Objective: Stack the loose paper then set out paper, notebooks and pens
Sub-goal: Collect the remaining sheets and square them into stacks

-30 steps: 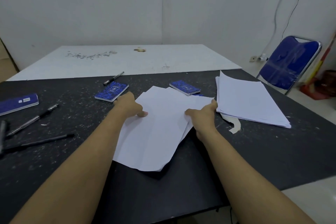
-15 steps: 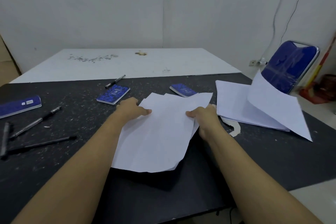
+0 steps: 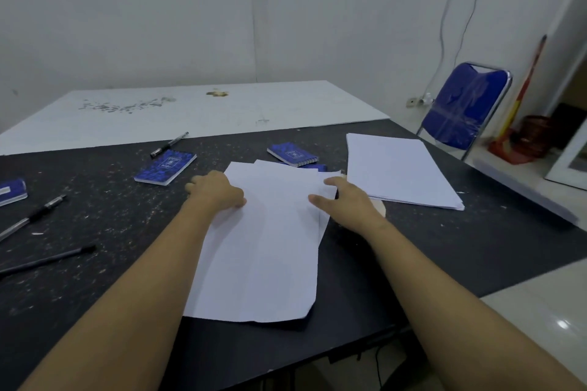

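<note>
Several loose white sheets lie fanned in the middle of the black table. My left hand grips their left edge with the thumb on top. My right hand holds the right edge, its thumb lying over the top sheet. A neat paper stack sits to the right. Blue notebooks lie at the left, behind the sheets and at the far left edge. Black pens lie at the back and at the left.
A white board covers the far half of the table. A blue folding chair stands at the right, next to a wall socket and cable. The table's near edge runs close under my forearms.
Half a second ago the top sheet of the right stack stood lifted; now it lies flat. My hands have pushed the loose sheets closer together into a narrower pile.
</note>
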